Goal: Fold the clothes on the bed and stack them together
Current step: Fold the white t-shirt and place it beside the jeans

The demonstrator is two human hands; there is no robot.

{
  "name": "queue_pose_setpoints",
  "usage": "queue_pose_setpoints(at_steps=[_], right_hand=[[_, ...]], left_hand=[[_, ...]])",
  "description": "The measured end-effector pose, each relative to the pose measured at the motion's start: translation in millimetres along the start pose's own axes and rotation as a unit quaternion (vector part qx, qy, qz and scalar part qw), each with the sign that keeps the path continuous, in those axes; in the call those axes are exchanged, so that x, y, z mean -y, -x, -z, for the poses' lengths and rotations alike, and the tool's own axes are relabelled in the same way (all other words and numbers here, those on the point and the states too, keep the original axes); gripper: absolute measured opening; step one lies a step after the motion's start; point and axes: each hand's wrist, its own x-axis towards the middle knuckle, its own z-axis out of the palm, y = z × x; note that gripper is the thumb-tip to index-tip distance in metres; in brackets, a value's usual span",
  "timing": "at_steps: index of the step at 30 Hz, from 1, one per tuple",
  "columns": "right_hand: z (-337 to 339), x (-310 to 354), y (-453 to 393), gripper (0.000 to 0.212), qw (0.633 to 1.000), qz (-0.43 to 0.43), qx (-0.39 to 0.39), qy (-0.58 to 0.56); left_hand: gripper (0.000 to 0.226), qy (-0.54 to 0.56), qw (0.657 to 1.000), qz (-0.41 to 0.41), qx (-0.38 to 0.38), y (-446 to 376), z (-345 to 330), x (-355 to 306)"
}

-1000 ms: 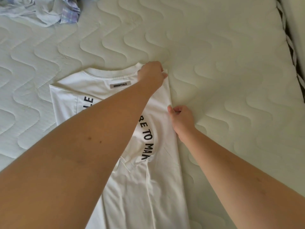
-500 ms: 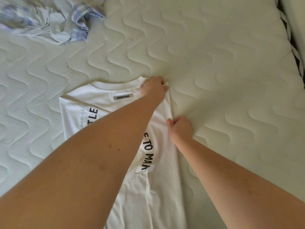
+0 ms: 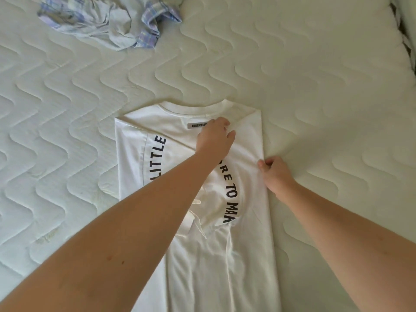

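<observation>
The white T-shirt [image 3: 198,255] lies flat on the quilted mattress [image 3: 315,86], both sides folded inward, collar pointing away from the person. The left hand [image 3: 215,137] rests on the shirt just below the collar, beside the neck label [image 3: 199,125]; its fingers [image 3: 230,136] are loosely curled onto the cloth, and whether they pinch a fold cannot be told. The right hand [image 3: 275,174] is at the shirt's right folded edge, its fingers [image 3: 262,164] curled and gripping that edge. A crumpled plaid garment [image 3: 108,21] lies well beyond the left hand, toward the far left.
</observation>
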Motion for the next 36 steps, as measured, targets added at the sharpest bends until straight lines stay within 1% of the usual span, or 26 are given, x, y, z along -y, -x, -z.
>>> queue_pose_setpoints(at_steps=[3,6,10,13,14,15,16,17,18,20,21,22,23,25,27,29,33,36], right_hand=[[1.7,0.3,3.3,0.027,1.000,0.004,0.004,-0.006],[0.3,-3.8,2.7,0.017,1.000,0.010,0.000,-0.012],[-0.9,-4.6,-2.1,0.029,1.000,0.011,-0.010,-0.002],[-0.3,7.9,-10.5,0.044,0.998,-0.027,-0.043,0.031],[1.5,13.9,-14.6,0.045,0.996,-0.031,-0.068,0.037],[5.7,21.6,-19.4,0.041,0.995,-0.016,-0.096,0.027],[11.1,30.2,-25.8,0.036,0.993,0.023,-0.116,0.005],[17.1,40.6,-33.1,0.032,0.990,0.078,-0.116,-0.010],[23.1,52.9,-40.0,0.033,0.986,0.137,-0.097,-0.001],[33.4,75.5,-54.9,0.036,0.968,0.235,-0.032,0.082],[36.8,84.1,-62.1,0.035,0.954,0.267,-0.005,0.137],[39.6,90.1,-69.0,0.032,0.938,0.290,0.015,0.188],[41.9,94.1,-74.8,0.029,0.922,0.306,0.029,0.234],[46.0,96.9,-82.9,0.028,0.898,0.322,0.043,0.297],[52.5,97.7,-89.7,0.030,0.884,0.331,0.037,0.328],[61.2,97.5,-97.4,0.031,0.872,0.339,0.026,0.352],[77.8,96.8,-107.7,0.028,0.869,0.335,0.017,0.362],[77.3,100.5,-107.5,0.025,0.865,0.337,0.011,0.372]], left_hand=[[0.041,-0.013,1.000,0.019,-0.014,3.6,6.6,16.9],[0.033,0.020,1.000,0.006,0.010,-1.7,8.4,17.7],[0.027,0.025,0.999,-0.014,0.027,-10.9,-0.4,-0.8],[0.023,0.043,0.999,0.007,0.005,-14.0,-4.4,-7.2],[0.022,0.053,0.999,0.009,-0.007,-13.9,-4.2,-6.6],[0.022,0.063,0.998,0.010,-0.020,-14.0,-3.7,-4.9],[0.023,0.068,0.997,0.013,-0.030,-13.5,-2.2,-2.3],[0.027,0.058,0.998,0.019,-0.033,-13.0,0.6,0.6],[0.033,0.027,0.999,0.028,-0.024,-11.9,4.9,3.9],[0.042,-0.072,0.996,0.050,0.024,-11.7,15.1,10.2],[0.043,-0.114,0.991,0.054,0.052,-12.6,19.2,12.8],[0.042,-0.133,0.987,0.048,0.072,-13.6,22.3,14.5],[0.038,-0.131,0.987,0.035,0.081,-14.1,23.6,15.6],[0.030,-0.089,0.993,0.014,0.072,-12.0,22.5,16.0],[0.026,-0.051,0.998,0.016,0.045,-9.5,17.5,14.2],[0.025,-0.052,0.998,0.032,0.025,-8.3,11.4,12.7],[0.018,-0.040,0.998,0.052,-0.002,-8.3,4.9,12.4],[0.021,-0.054,0.997,0.051,-0.009,-7.4,3.4,12.1]])
